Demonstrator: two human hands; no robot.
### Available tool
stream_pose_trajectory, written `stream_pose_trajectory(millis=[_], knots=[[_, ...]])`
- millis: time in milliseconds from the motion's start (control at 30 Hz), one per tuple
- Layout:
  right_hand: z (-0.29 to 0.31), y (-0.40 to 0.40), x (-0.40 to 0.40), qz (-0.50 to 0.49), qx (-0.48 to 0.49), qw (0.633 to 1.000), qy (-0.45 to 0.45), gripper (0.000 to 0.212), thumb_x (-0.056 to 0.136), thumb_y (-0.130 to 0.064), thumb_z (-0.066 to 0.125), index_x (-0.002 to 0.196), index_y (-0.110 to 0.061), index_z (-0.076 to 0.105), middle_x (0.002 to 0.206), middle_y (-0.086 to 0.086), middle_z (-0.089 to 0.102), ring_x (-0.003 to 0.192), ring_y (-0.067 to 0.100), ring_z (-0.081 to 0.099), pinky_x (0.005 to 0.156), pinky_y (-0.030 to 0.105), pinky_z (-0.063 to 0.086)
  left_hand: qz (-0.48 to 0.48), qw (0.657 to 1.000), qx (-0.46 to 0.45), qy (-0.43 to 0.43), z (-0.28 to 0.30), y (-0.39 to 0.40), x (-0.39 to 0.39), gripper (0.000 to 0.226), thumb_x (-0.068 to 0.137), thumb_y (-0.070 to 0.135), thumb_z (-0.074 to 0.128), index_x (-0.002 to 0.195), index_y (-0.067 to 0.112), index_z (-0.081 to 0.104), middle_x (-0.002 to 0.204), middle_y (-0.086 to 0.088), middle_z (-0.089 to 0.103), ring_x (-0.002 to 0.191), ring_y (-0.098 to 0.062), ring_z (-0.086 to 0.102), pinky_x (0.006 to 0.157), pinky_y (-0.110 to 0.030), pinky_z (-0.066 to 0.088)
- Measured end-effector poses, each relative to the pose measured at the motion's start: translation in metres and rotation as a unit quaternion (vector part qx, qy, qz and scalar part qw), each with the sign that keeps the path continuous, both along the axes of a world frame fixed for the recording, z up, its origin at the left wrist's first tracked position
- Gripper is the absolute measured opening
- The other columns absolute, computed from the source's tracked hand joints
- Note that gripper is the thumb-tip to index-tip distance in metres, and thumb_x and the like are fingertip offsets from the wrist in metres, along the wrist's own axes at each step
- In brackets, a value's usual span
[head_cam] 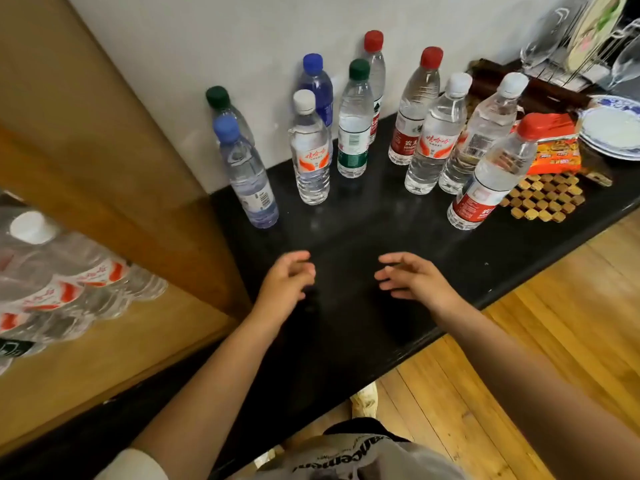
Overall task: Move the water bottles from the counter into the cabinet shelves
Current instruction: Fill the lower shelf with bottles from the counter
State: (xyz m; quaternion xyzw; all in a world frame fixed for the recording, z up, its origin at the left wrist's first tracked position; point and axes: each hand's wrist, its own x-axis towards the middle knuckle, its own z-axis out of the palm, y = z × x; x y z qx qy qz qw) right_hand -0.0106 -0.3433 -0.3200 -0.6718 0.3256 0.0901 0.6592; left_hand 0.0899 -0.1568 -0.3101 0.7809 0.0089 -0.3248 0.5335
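Several water bottles stand upright on the black counter [346,244] against the white wall. Nearest on the left is a blue-capped bottle [247,174], then a white-capped one with a red and white label [309,150] and a green-labelled one [354,123]. On the right a red-capped bottle [490,178] stands closest to the counter's edge. My left hand [285,284] and my right hand [412,280] hover over the counter's bare front part, fingers apart and holding nothing. The wooden cabinet [104,161] on the left holds several bottles [59,282] on a shelf.
A woven wooden trivet [547,199] and a red snack packet [557,147] lie at the counter's right end, beside stacked blue-rimmed plates [613,129]. Glasses and a dish rack [571,39] stand at the back right. Wooden floor [519,358] runs below the counter's edge.
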Motion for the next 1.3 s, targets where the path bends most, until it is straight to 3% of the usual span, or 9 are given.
stream_pose_trajectory(millis=[100, 167, 300, 433, 567, 667, 767, 967, 1300], knots=[[0.008, -0.024, 0.033, 0.005, -0.021, 0.999, -0.030, 0.020, 0.091, -0.008, 0.052, 0.110, -0.016, 0.055, 0.100, 0.007, 0.063, 0.077, 0.012, 0.059, 0.071, 0.024, 0.044, 0.111, 0.989, -0.014, -0.096, 0.014, -0.020, 0.034, 0.050, 0.090, 0.007, 0.053, 0.137, 0.015, 0.035, 0.128, -0.004, 0.050, 0.101, -0.012, 0.050, 0.072, -0.021, 0.043], [0.017, -0.035, 0.065, 0.016, -0.037, 0.997, -0.059, 0.020, 0.091, -0.008, 0.053, 0.108, -0.018, 0.054, 0.102, 0.008, 0.062, 0.083, 0.015, 0.058, 0.072, 0.025, 0.044, 0.214, 0.959, -0.045, -0.178, 0.029, -0.024, 0.058, 0.055, 0.090, 0.008, 0.053, 0.140, 0.017, 0.030, 0.130, -0.003, 0.047, 0.106, -0.010, 0.050, 0.083, -0.026, 0.049], [0.036, -0.041, 0.136, 0.041, -0.074, 0.987, -0.138, 0.033, 0.087, -0.011, 0.060, 0.118, -0.016, 0.050, 0.094, -0.005, 0.057, 0.094, 0.013, 0.054, 0.077, 0.026, 0.046, 0.356, 0.897, -0.086, -0.245, 0.054, -0.031, 0.101, 0.058, 0.089, 0.010, 0.056, 0.140, 0.021, 0.030, 0.135, 0.000, 0.043, 0.122, -0.013, 0.046, 0.106, -0.037, 0.040], [0.048, -0.033, 0.192, 0.086, -0.148, 0.963, -0.208, 0.065, 0.078, -0.008, 0.070, 0.134, -0.009, 0.037, 0.128, 0.007, 0.049, 0.115, 0.019, 0.048, 0.100, 0.031, 0.041, 0.303, 0.921, -0.050, -0.238, 0.054, -0.043, 0.119, 0.062, 0.089, 0.015, 0.057, 0.143, 0.022, 0.026, 0.145, 0.000, 0.038, 0.133, -0.016, 0.037, 0.112, -0.040, 0.031], [0.048, -0.024, 0.225, 0.137, -0.159, 0.956, -0.205, 0.085, 0.078, -0.016, 0.070, 0.146, -0.013, 0.019, 0.149, 0.009, 0.029, 0.137, 0.024, 0.030, 0.114, 0.041, 0.026, 0.247, 0.939, -0.012, -0.238, 0.051, -0.035, 0.128, 0.043, 0.093, 0.016, 0.051, 0.135, 0.018, 0.041, 0.137, -0.003, 0.045, 0.127, -0.019, 0.043, 0.110, -0.043, 0.034], [0.044, -0.019, 0.234, 0.145, -0.175, 0.949, -0.218, 0.066, 0.092, -0.025, 0.054, 0.147, -0.014, 0.019, 0.150, 0.010, 0.030, 0.138, 0.024, 0.028, 0.115, 0.042, 0.023, 0.204, 0.938, 0.089, -0.266, 0.048, -0.027, 0.131, 0.041, 0.089, 0.027, 0.058, 0.127, 0.016, 0.049, 0.131, -0.007, 0.041, 0.124, -0.023, 0.043, 0.108, -0.043, 0.035], [0.041, -0.021, 0.232, 0.167, -0.244, 0.927, -0.232, 0.052, 0.096, -0.028, 0.044, 0.144, -0.013, 0.027, 0.144, 0.012, 0.035, 0.134, 0.026, 0.033, 0.112, 0.044, 0.026, 0.212, 0.932, 0.107, -0.275, 0.047, -0.027, 0.128, 0.045, 0.082, 0.036, 0.065, 0.122, 0.018, 0.051, 0.118, 0.000, 0.036, 0.114, -0.017, 0.042, 0.104, -0.033, 0.035], [0.042, -0.029, 0.220, 0.210, -0.296, 0.899, -0.247, 0.044, 0.096, -0.030, 0.044, 0.135, -0.011, 0.039, 0.133, 0.014, 0.044, 0.123, 0.028, 0.044, 0.104, 0.040, 0.035, 0.234, 0.942, 0.022, -0.238, 0.048, -0.030, 0.121, 0.054, 0.084, 0.028, 0.065, 0.127, 0.011, 0.036, 0.110, 0.003, 0.048, 0.103, -0.014, 0.049, 0.086, -0.027, 0.040], [0.031, -0.022, 0.161, 0.286, -0.277, 0.877, -0.268, 0.045, 0.095, -0.034, 0.046, 0.134, -0.014, 0.039, 0.128, 0.009, 0.047, 0.121, 0.021, 0.044, 0.102, 0.041, 0.037, 0.169, 0.959, -0.006, -0.228, 0.042, -0.021, 0.087, 0.048, 0.085, 0.029, 0.064, 0.125, 0.016, 0.042, 0.114, -0.002, 0.058, 0.107, -0.019, 0.056, 0.093, -0.034, 0.044]])
